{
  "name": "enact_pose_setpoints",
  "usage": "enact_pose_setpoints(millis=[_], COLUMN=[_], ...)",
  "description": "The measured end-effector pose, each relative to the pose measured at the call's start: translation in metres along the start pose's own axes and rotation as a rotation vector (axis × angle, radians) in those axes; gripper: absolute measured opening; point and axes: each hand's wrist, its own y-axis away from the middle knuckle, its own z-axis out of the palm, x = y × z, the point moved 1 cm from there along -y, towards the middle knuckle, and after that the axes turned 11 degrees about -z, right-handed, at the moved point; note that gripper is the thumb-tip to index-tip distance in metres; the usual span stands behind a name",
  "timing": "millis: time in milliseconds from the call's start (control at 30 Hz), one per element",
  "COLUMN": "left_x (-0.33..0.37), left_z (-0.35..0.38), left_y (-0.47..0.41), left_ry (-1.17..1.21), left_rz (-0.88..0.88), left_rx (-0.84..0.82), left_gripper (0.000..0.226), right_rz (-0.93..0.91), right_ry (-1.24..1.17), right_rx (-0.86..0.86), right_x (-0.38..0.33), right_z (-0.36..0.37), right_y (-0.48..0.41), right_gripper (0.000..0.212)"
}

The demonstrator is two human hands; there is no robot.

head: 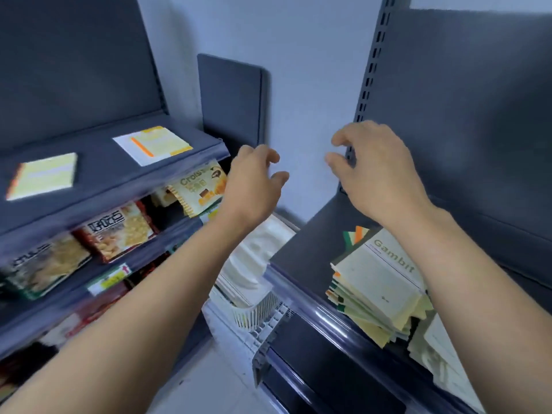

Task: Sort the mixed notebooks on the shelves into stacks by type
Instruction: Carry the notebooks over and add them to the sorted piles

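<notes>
While both bare forearms stretch forward between two dark shelf units, the hands hang in the air with nothing in them. The left hand (254, 182) is half open, its fingers loosely curled and its thumb spread apart from them. It is in front of the pale wall (310, 85), just beside the front corner of the left upper shelf (98, 171), and touches nothing. The right hand (378, 171) is likewise loosely curled and holds nothing. Its fingertips lie over the slotted upright (370, 64) of the right-hand unit, though whether they touch the metal I cannot tell.

Below the right wrist, a stack of notebooks (379, 282) sits on the right shelf (304, 252), untidily fanned. Its top cover is cream and printed "Gambit", and a cover with orange and green stripes peeks out behind it. A second pile of pale notebooks (442, 357) lies just beside that stack, toward the lower right edge, blurred.

On the left upper shelf two notebooks lie flat and well apart: a yellow notebook (44, 176) near the left and a white-and-yellow notebook (153, 144) nearer the shelf's right end. Snack packets (119, 231) fill the shelves beneath. A white basket (257, 312) stands low between the two units.
</notes>
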Motion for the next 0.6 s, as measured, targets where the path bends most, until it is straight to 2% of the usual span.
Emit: enact_pose_setpoints(millis=[133,267,600], left_x=[-0.030,-0.073,-0.200], left_z=[-0.060,-0.111,-0.226], left_y=[-0.003,0.005,-0.007], left_ry=[-0.006,-0.012,-0.043], left_rz=[-0.062,-0.185,-0.416], left_rx=[0.206,0.344,0.481], left_gripper=[0.021,0.019,0.021], right_rz=[-0.155,-0.289,-0.457], right_ry=[-0.101,-0.180,-0.270], right_rx=[0.023,0.012,-0.039], right_x=[-0.039,-0.093,-0.241], right_z=[0.020,0.045,0.121], right_y=[-0.043,-0.076,-0.142], right_gripper=[0.026,0.026,0.025])
